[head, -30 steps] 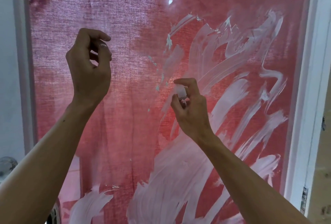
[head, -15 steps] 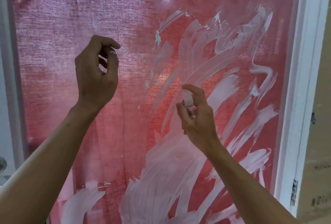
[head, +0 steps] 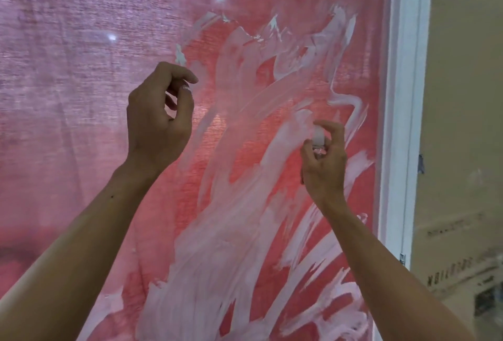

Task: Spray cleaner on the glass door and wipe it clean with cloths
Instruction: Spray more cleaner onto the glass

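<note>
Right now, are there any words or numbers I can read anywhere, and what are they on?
Dark print on the brown cardboard, upper line: too blurred to read.
Lower line: looks upside down or mirrored, unreadable.
Glass door, white frame and small spray bottle: no text visible.

Both bare forearms reach up from the bottom corners. The left hand (head: pixel 159 120) is raised higher, wrist bent, fingers curled over toward the thumb with nothing seen in it. The right hand (head: pixel 325 161) sits lower and to the right of the left hand, fingers curled, index finger arched over a small white piece it grips.
</note>
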Motion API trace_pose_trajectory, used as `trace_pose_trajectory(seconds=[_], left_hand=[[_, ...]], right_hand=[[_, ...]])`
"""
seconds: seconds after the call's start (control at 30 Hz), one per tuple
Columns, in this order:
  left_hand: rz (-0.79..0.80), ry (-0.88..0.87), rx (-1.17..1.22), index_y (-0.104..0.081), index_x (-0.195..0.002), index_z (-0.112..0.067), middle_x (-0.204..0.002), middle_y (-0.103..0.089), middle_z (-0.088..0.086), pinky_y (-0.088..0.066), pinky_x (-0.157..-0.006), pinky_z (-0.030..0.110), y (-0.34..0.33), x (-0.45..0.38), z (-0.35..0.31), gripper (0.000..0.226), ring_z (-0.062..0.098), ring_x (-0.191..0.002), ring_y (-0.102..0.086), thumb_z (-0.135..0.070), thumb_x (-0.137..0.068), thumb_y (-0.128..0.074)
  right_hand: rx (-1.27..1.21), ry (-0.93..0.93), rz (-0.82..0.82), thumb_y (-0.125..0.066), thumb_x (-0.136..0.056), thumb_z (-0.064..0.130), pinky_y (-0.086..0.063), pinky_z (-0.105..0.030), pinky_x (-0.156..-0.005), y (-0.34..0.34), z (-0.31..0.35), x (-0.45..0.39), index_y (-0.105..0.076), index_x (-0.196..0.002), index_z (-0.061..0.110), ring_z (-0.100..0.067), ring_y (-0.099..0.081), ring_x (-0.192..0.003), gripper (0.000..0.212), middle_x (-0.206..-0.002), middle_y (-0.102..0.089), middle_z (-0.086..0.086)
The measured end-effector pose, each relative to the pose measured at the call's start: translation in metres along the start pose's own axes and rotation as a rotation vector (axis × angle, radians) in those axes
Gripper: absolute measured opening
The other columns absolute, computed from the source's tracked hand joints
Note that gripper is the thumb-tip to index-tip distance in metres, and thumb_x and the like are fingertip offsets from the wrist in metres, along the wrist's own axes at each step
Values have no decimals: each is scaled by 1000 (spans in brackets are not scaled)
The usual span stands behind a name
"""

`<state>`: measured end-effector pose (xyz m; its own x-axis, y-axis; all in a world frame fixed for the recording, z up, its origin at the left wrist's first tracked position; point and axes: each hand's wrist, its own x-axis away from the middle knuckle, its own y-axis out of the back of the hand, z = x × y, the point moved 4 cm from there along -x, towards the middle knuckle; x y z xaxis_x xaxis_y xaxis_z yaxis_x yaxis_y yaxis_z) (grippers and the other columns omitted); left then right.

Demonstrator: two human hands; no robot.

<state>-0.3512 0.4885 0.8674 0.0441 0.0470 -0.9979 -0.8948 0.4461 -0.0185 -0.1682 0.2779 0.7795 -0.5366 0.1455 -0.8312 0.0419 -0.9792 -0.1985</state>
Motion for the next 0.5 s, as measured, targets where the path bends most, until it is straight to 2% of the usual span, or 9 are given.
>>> trace_pose_trajectory(seconds=[0.1, 0.17, 0.23, 0.3, 0.37, 0.5], left_hand=[[17, 12, 32, -59, -105, -22, -85, -58, -18, -46, -70, 23, -18, 3, -5, 24, 14, -76, -60, -2, -98, -49], [23, 25, 50, -60, -104, -22, -85, -58, -18, -46, -70, 24, -29, 6, -7, 25, 11, -77, -59, -1, -97, -49], [23, 40, 64, -61, -103, -22, -84, -58, -18, -46, -70, 24, -39, 9, -9, 25, 10, -77, -59, -1, -97, -49], [32, 54, 77, -61, -103, -23, -84, -59, -16, -47, -70, 24, -50, 12, -12, 25, 12, -76, -60, -2, -96, -49], [54, 60, 86, -62, -103, -23, -85, -61, -15, -47, -70, 26, -62, 16, -16, 25, 16, -76, -60, -2, -96, -49], [72, 62, 75, -67, -104, -12, -86, -61, -15, -48, -70, 30, -85, 20, -23, 21, 13, -76, -60, -3, -95, -49]], right_hand=[[-7, -15, 47, -52, -98, 4, -38, -49, -35, 6, -9, 1, -50, -116, 35, -29, -42, -44, 35, -68, -49, -25], [-32, -24, 123, -53, -102, 3, -38, -41, -32, 10, -10, 3, -50, -123, 30, -29, -41, -41, 35, -70, -49, -25], [-42, -27, 218, -54, -102, 2, -39, -31, -33, 12, -14, 5, -51, -127, 27, -36, -41, -37, 35, -70, -53, -23], [-36, -13, 268, -54, -101, 0, -36, -31, -34, 17, -19, 7, -53, -122, 28, -34, -39, -36, 35, -64, -50, -22], [-46, -32, 205, -53, -100, 0, -36, -32, -35, 29, -25, 4, -52, -116, 28, -24, -40, -37, 33, -61, -47, -15], [-113, -103, 2, -55, -105, 11, -42, -32, -36, 61, -35, -17, -48, -125, 28, -27, -44, -39, 27, -64, -51, -18]])
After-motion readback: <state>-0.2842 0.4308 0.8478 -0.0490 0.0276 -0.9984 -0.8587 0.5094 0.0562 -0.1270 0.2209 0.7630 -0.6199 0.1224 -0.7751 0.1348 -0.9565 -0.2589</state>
